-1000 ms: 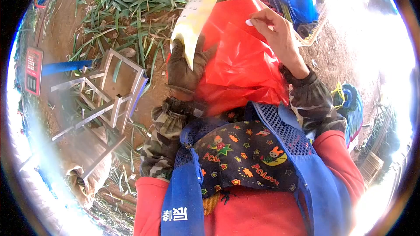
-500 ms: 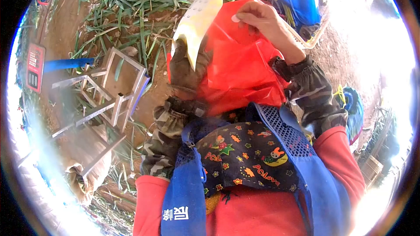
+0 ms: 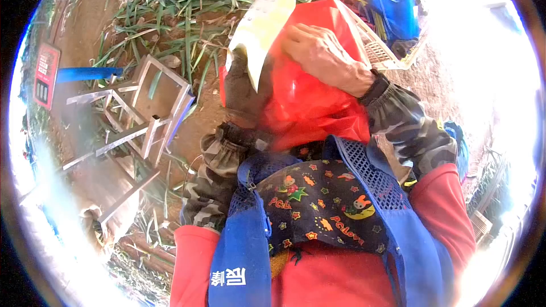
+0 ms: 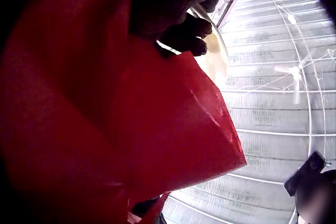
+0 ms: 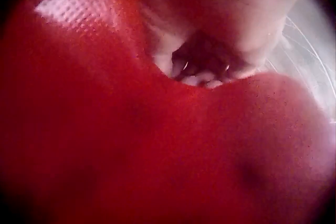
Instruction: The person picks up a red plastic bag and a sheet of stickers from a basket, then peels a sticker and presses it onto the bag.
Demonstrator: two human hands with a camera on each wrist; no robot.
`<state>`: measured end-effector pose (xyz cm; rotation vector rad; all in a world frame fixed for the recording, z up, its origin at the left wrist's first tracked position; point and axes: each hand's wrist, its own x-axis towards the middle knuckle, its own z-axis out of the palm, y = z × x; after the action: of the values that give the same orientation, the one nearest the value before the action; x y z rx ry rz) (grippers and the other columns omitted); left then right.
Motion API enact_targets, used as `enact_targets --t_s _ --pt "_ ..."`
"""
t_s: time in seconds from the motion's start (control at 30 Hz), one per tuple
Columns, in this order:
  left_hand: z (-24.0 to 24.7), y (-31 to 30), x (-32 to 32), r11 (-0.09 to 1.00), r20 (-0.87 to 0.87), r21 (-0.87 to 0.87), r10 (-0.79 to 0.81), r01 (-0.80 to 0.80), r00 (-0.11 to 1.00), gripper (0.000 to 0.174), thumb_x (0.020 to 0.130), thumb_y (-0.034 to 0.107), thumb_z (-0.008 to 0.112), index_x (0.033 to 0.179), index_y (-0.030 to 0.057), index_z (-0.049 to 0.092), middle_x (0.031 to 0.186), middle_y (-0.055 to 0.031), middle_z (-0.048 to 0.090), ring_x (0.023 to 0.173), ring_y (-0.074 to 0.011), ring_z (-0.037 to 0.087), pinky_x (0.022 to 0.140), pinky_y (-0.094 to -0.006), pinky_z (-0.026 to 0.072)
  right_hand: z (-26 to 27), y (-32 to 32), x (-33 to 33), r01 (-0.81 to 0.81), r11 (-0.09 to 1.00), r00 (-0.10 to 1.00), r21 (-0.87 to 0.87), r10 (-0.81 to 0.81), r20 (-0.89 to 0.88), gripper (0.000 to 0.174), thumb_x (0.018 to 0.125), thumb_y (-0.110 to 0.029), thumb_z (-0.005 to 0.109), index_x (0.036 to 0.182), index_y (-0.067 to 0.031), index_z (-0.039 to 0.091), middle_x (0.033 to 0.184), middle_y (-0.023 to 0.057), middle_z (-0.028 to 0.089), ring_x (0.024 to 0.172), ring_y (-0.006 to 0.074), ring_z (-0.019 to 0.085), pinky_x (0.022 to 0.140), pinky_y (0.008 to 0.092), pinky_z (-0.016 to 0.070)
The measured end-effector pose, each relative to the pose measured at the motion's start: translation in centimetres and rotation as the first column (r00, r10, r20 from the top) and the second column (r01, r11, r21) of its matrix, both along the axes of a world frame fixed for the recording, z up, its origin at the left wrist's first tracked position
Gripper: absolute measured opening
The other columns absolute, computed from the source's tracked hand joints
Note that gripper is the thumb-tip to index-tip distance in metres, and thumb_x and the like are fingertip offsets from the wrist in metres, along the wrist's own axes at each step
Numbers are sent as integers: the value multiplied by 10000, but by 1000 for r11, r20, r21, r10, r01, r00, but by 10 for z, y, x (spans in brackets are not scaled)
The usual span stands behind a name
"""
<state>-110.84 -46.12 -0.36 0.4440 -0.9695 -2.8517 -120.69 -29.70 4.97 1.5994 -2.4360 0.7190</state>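
Observation:
In the head view my left hand, in a dark glove, grips the lower end of a pale yellow-white sheet with small marks in rows. Red plastic spreads across my lap, beside and under the hands. Over its upper part lies my bare right hand, back up, the fingers curled down near the sheet's right edge. Its fingertips are hidden in the head view; whether they pinch anything I cannot tell. Red plastic fills most of the right wrist view, below the curled hand. In the left wrist view, gloved fingers show beside a red plastic fold.
Long green leaves lie strewn on the soil ahead. A metal frame stool lies at the left, near a red device with dark windows. Upper right is a cream plastic crate with blue and yellow things inside.
My right hand, earlier pinching a small white piece, has moved left over the red plastic toward the sheet and turned its back up. The white piece is out of sight. The left hand keeps its grip.

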Motion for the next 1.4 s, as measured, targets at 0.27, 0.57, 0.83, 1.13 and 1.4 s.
enact_targets --t_s 0.27,0.57,0.83,1.13,1.4 --pt "24 1 4 968 -87 215 -113 130 990 320 1008 295 524 1195 36 542 930 -75 639 822 -185 575 859 -379 475 1 5 0 146 989 957 10 -144 250 63 819 -99 567 856 -48 563 846 115 567 805 318 606 667 420 508" --pt "22 -3 6 957 -195 206 -164 204 967 464 942 339 620 1285 49 501 957 -33 594 857 -169 535 930 -451 465 -12 2 -1 16 999 975 -30 -9 221 88 825 -111 584 866 -33 586 871 141 588 825 343 607 693 425 506" --pt "2 -8 3 908 -180 387 -94 159 979 454 931 293 638 1289 50 501 962 -35 578 870 -165 517 1008 -501 435 -4 17 4 31 993 968 113 -58 244 169 833 -149 580 969 -73 645 930 119 602 894 323 605 784 433 478" --pt "-2 -7 1 856 -222 482 -89 189 971 299 978 264 565 1169 34 554 808 -26 523 811 -181 530 1053 -540 397 4 21 26 62 927 995 370 -87 53 386 838 -140 564 1220 -85 586 1088 72 584 1080 259 557 878 430 446" --pt "0 -20 0 844 -213 519 -26 135 977 255 978 296 555 1055 54 551 863 -70 595 825 -221 592 1055 -550 407 48 56 28 140 970 891 201 -212 402 527 877 -431 640 1211 -24 607 1139 184 634 1109 351 566 972 432 433"
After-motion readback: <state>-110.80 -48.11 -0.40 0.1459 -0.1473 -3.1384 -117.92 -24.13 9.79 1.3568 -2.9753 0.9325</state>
